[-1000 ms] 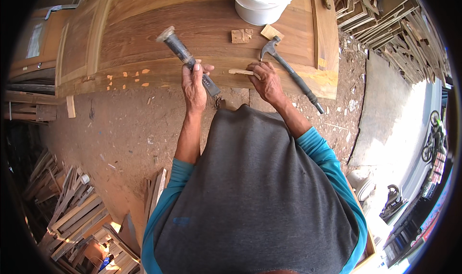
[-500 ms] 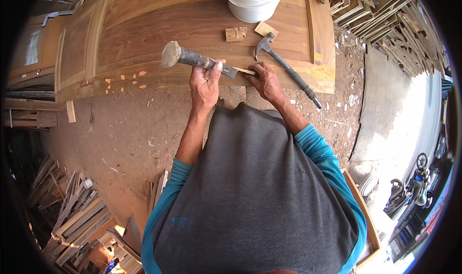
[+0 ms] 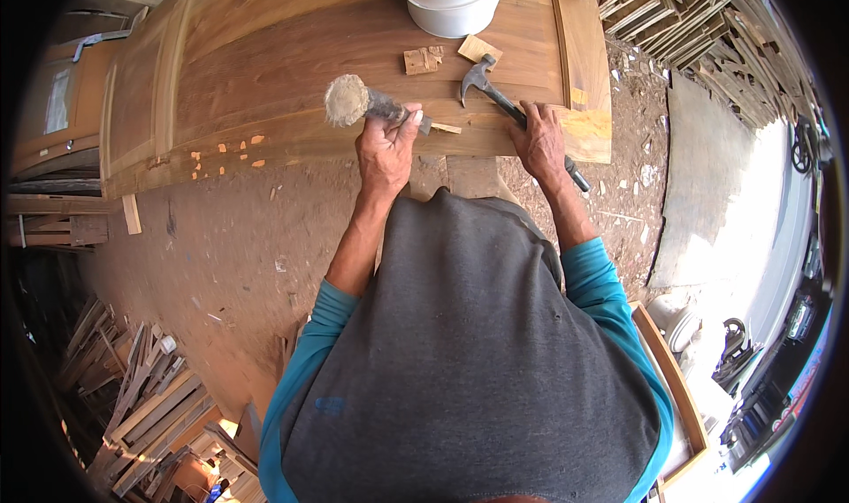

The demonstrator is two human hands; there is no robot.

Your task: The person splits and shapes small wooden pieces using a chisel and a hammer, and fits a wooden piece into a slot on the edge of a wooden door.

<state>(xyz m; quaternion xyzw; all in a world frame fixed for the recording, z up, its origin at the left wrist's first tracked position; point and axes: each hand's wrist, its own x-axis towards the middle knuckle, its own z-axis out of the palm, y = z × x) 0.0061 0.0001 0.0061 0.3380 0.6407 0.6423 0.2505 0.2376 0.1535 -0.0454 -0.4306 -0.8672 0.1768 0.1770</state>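
1. Chisel (image 3: 382, 106): dark handle with a pale, frayed, round butt; held slanted in the left hand (image 3: 386, 156), butt to the upper left, short dark blade to the right.
2. Wood strip (image 3: 447, 128): thin, pale, just beyond the blade; contact unclear.
3. Claw hammer (image 3: 500, 100): dark, lying diagonally, right hand (image 3: 540, 140) over its handle, grip end overhanging the wooden panel (image 3: 292, 61).

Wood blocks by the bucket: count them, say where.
2: the darker block left of the hammer, and the paler block at its head. The bucket might hide others.
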